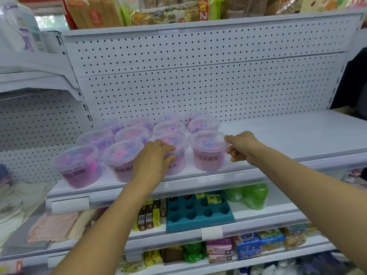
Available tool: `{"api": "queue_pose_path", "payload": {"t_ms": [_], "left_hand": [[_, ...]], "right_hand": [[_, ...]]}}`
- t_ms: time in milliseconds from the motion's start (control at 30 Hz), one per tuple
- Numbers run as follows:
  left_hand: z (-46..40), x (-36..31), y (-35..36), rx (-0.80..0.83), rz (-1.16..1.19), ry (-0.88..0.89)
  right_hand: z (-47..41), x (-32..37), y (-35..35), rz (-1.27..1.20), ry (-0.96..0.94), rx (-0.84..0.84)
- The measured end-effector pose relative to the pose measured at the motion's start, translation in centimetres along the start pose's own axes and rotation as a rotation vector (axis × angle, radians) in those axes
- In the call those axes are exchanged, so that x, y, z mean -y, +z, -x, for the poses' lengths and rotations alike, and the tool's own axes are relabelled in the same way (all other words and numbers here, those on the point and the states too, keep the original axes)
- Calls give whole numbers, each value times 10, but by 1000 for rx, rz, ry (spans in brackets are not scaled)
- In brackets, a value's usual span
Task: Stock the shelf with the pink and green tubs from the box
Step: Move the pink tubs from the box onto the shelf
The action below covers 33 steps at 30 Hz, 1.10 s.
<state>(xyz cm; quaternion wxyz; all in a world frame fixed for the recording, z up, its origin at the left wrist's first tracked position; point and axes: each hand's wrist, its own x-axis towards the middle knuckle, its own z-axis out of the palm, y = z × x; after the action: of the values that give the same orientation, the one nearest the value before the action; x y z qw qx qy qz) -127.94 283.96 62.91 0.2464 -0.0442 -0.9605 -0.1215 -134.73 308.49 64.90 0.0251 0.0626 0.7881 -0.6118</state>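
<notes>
We see the shelf [278, 133] filled with pink tubs [127, 135] only on its left part; no green tubs and no box are visible. Our left hand [153, 161] grips one front tub [175, 153]; our right hand [241, 145] pinches the next tub [207, 150].

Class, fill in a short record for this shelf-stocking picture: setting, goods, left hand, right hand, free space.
setting: white shop shelf with pegboard back
goods: pink tubs with clear lids, in rows on the left part
left hand: resting on a front-row tub
right hand: fingers at the lid rim of the rightmost front tub
free space: shelf bare to the right of the tubs
green tubs: none seen on this shelf
</notes>
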Motion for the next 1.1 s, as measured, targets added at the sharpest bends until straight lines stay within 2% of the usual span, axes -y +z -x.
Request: {"api": "queue_pose_path", "payload": {"t_ms": [133,233,333,433,533,700,1100], "left_hand": [[2,-3,-1,21,-45,27],[2,-9,1,44,-84,25],[7,-24,5,3,-56,34],[18,-62,13,-73,23,124],[33,-118,27,-83,162,199],[55,-219,72,21,270,338],[137,-433,230,508,303,551]], "right_hand": [[1,2,-3,49,-17,35],[12,-3,-9,168,-105,59],[34,-16,-29,392,-323,-38],[63,-40,-59,585,-545,-158],[88,-70,-99,800,-645,-247],[118,-131,-181,973,-589,-352],[190,-305,-387,1027,-123,-384]]}}
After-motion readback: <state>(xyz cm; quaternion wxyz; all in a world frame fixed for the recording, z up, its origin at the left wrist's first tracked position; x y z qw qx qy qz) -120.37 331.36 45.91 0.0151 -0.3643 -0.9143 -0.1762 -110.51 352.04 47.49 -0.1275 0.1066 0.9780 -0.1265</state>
